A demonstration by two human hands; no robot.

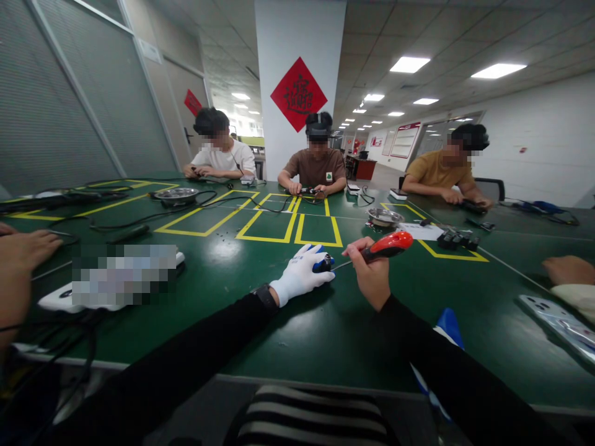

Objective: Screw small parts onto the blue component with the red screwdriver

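Observation:
My left hand [304, 274], in a white glove with blue on the palm side, is closed around a small black part [324, 264] just above the green table. The part's exact kind cannot be made out, as the fingers cover much of it. My bare right hand [373, 275] grips a screwdriver [392, 244] with a red and black handle. Its thin metal shaft points left, and the tip meets or nearly meets the black part; the contact point is too small to tell.
Metal bowls [176, 196] [385, 217] stand farther back. Black pieces [458, 240] lie right, beyond a phone [560, 328]. A blue-and-white glove [449, 326] lies by my right forearm. Left are a white object [51, 300], cables and a co-worker's hand [35, 248]. Three people sit opposite.

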